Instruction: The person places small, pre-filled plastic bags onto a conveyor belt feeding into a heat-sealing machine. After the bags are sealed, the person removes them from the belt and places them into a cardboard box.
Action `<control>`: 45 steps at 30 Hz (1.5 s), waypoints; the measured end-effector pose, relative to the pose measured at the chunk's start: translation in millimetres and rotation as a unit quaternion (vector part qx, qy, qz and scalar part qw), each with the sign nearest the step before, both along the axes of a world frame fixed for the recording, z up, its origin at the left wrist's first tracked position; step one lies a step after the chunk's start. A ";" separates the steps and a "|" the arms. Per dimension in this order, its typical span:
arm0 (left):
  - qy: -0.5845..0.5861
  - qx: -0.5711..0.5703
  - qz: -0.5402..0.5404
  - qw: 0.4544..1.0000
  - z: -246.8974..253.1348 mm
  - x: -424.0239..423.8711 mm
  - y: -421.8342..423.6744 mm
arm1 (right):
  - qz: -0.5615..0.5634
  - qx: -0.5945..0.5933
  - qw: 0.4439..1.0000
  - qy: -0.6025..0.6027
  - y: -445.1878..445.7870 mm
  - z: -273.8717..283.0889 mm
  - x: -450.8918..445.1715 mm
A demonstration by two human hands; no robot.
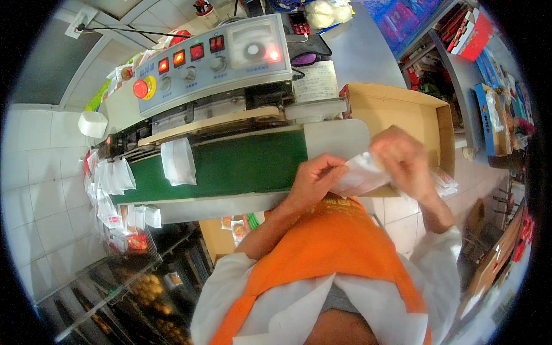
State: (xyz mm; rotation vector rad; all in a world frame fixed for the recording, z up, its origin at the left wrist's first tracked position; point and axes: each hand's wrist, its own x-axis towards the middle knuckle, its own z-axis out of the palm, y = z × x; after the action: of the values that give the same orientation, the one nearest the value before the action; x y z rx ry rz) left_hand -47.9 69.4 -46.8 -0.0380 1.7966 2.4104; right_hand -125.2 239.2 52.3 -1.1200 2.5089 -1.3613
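Between my hands, over the near right end of a band sealing machine, is a white packet (360,174). My left hand (319,174) pinches its left edge between thumb and fingers. At its upper right is my right hand (399,157), blurred, with fingers bent at the packet's edge; its exact hold is unclear. Another white packet (178,162) lies on the green conveyor belt (246,161), its top edge at the sealing band. The control panel (211,60) has lit red switches and a red stop button (140,89).
White packets (110,194) hang and pile at the belt's left end, above a wire rack. An open cardboard box (396,103) stands right of the machine, with more packets (443,183) at its near corner. Behind lie a written sheet (317,82) and a phone (299,23).
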 end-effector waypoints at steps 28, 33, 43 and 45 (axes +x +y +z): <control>-0.108 0.113 0.299 0.941 -38.0 -11.6 -15.7 | -0.255 -0.222 0.843 -0.419 -65.2 -119.1 19.0; -0.145 0.035 0.317 0.937 -58.7 -26.7 -36.5 | -0.250 -0.230 0.829 -0.444 -84.5 -125.2 8.3; -0.176 0.038 0.378 0.908 -73.2 -29.9 -60.9 | -0.205 -0.269 0.778 -0.529 -106.0 -159.1 -1.0; -0.179 0.039 0.387 0.904 -73.6 -27.3 -68.9 | -0.197 -0.276 0.770 -0.540 -114.1 -159.6 0.5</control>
State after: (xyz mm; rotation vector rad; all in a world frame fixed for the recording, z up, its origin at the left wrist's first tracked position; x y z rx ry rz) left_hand -75.2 0.5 -120.4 -1.3243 1.6975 2.6643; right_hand -124.8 125.1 -107.2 0.2915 1.4968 -2.0663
